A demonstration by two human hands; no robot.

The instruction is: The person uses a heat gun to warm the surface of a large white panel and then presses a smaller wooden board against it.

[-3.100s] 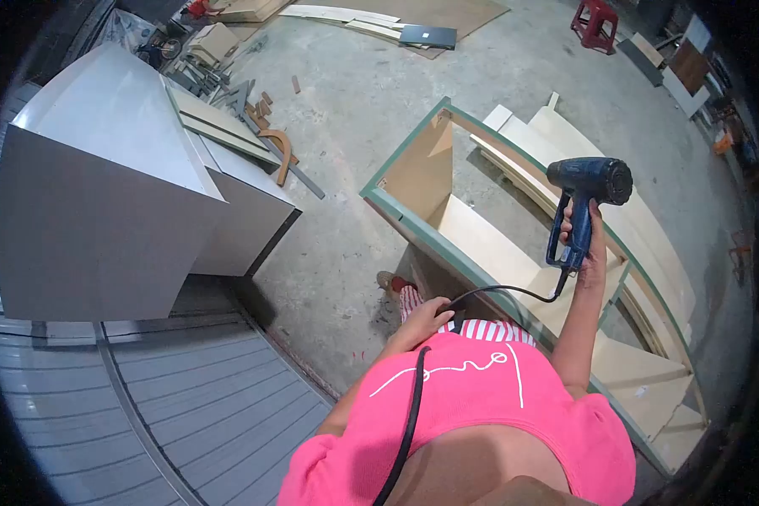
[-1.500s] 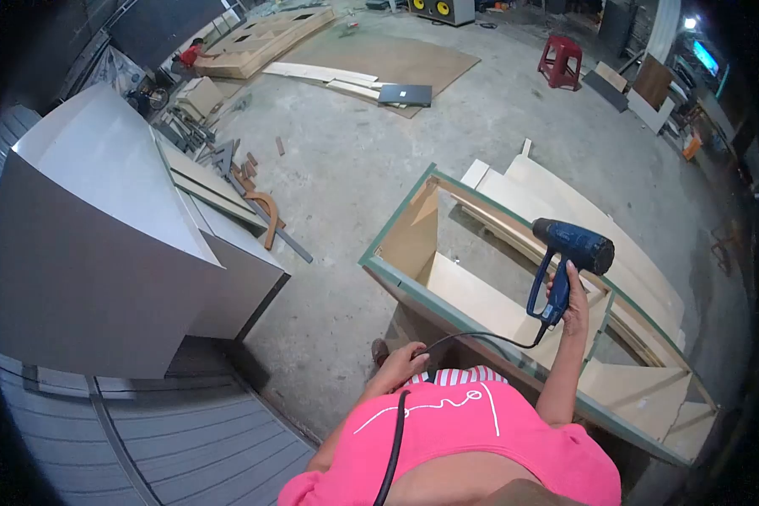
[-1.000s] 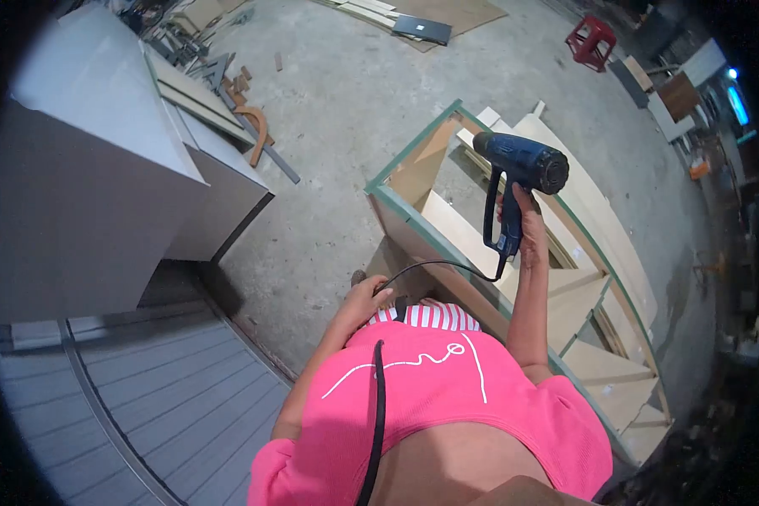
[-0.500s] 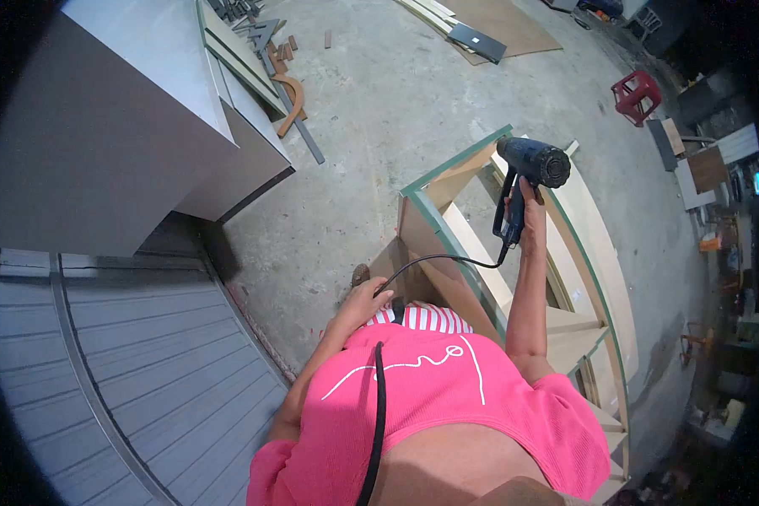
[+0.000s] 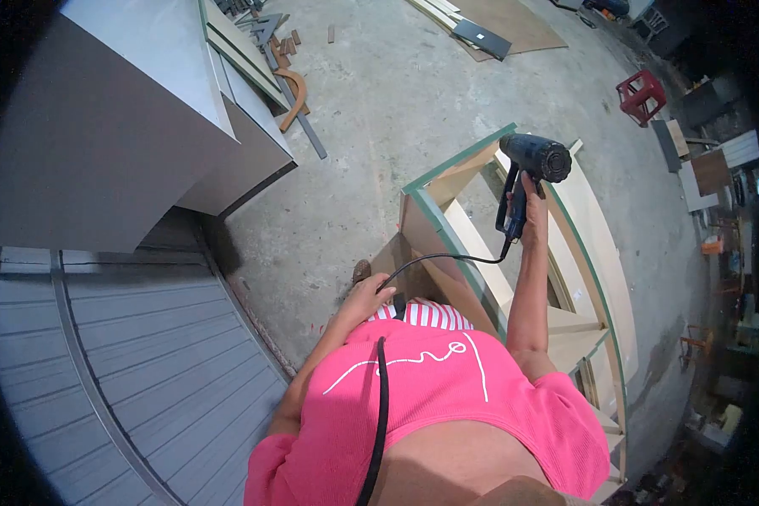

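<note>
A dark heat gun (image 5: pixel 538 158) is gripped by its handle in my right hand (image 5: pixel 532 216), its nozzle pointing left over a wooden frame. That frame (image 5: pixel 460 228) has green edges, a curved right side and open compartments. From the gun's handle a black cable (image 5: pixel 451 255) arcs left to my left hand (image 5: pixel 368 297), whose fingers are closed round it near my waist. Below that hand, a black strap or cable runs down over the pink shirt (image 5: pixel 447 379).
At the left stand a large grey cabinet (image 5: pixel 101 135) and a ribbed metal panel (image 5: pixel 177 363). Wood offcuts and a curved wooden piece (image 5: pixel 296 99) lie on the floor behind. A red stool (image 5: pixel 641 97) and boards (image 5: pixel 708 171) are at the upper right.
The view has shifted slightly. Both hands keep nearly the same pose, with the heat gun and cable still held.
</note>
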